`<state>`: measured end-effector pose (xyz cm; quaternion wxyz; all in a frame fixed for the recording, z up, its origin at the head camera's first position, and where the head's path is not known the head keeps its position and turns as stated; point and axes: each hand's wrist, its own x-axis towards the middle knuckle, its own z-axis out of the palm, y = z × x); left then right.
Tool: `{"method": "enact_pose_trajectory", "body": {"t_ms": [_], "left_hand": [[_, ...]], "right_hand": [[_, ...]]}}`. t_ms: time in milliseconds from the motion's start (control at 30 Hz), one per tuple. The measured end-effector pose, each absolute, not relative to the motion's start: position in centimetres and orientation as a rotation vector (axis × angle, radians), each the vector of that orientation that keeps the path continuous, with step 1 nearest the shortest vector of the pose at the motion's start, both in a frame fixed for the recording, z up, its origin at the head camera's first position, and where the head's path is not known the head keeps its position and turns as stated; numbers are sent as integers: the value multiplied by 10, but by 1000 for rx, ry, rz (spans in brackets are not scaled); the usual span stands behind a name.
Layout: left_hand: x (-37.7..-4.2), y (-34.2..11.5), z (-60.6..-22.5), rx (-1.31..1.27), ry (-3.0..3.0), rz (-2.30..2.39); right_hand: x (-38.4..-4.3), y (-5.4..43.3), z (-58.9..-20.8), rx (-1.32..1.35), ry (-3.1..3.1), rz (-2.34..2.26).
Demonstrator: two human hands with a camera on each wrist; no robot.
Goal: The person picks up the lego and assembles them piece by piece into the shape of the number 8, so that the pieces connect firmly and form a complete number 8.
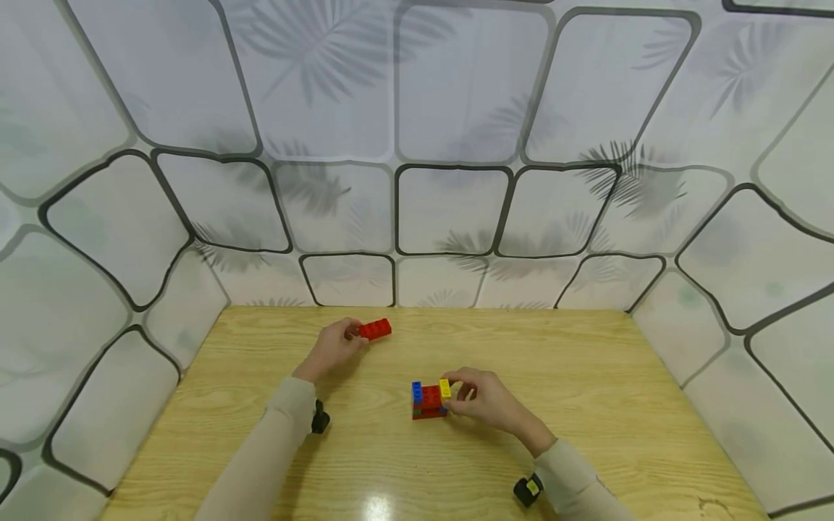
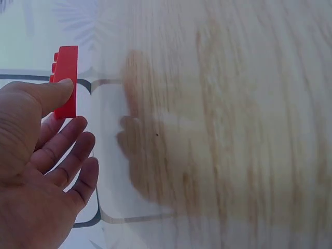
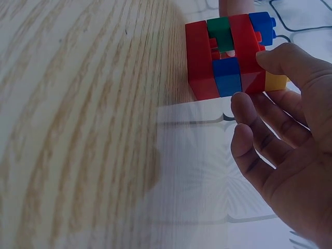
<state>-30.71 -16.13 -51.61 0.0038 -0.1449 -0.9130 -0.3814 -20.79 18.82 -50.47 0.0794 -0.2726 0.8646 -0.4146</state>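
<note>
My left hand (image 1: 334,349) pinches one end of a red toy building brick (image 1: 375,329) over the far left part of the table. In the left wrist view the thumb lies across this brick (image 2: 66,78), and its studs face left. A small stack of building bricks (image 1: 430,398) stands near the middle of the table. Two red layers have a green brick (image 3: 220,34) and a blue brick (image 3: 226,76) between them. On top are another blue brick (image 1: 417,391) and a yellow brick (image 1: 445,388). My right hand (image 1: 490,399) grips the stack's right side at the yellow brick.
The light wood table (image 1: 391,463) reaches back to a patterned wall covering (image 1: 449,210), which also runs up both sides. Each wrist wears a dark strapped device; the left one (image 1: 320,417) and the right one (image 1: 528,490) hang just above the tabletop.
</note>
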Motion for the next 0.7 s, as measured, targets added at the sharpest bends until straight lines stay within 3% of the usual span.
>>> {"method": "enact_pose_trajectory", "body": {"t_ms": [700], "left_hand": [[-284,-141,-498,-586,-2814,-1262]], "right_hand": [[-207,187,-503,-804,2599,-1246]]}}
